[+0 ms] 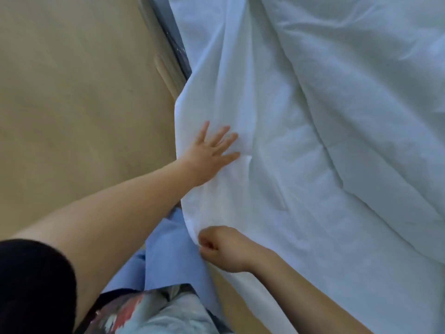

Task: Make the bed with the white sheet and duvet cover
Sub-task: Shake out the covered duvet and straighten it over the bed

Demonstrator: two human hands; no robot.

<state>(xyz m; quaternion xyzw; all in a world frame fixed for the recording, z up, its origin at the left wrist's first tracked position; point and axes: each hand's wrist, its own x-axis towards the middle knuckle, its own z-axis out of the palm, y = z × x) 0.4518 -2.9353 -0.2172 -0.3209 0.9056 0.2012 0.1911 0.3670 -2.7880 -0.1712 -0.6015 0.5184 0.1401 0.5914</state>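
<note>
A white sheet (252, 116) hangs in long folds over the side of the bed, filling the middle of the view. On top of the bed to the right lies the puffy white duvet (373, 104). My left hand (209, 153) rests flat on the sheet's hanging side near its left edge, fingers spread. Lower down, my right hand (221, 247) is closed in a fist, pinching the sheet's bottom edge between thumb and fingers.
Tan floor (72, 104) spreads to the left of the bed. A dark bed frame edge (173, 37) shows at the top beside the sheet. A light blue cloth (166, 256) lies on the floor under my arms, next to my legs.
</note>
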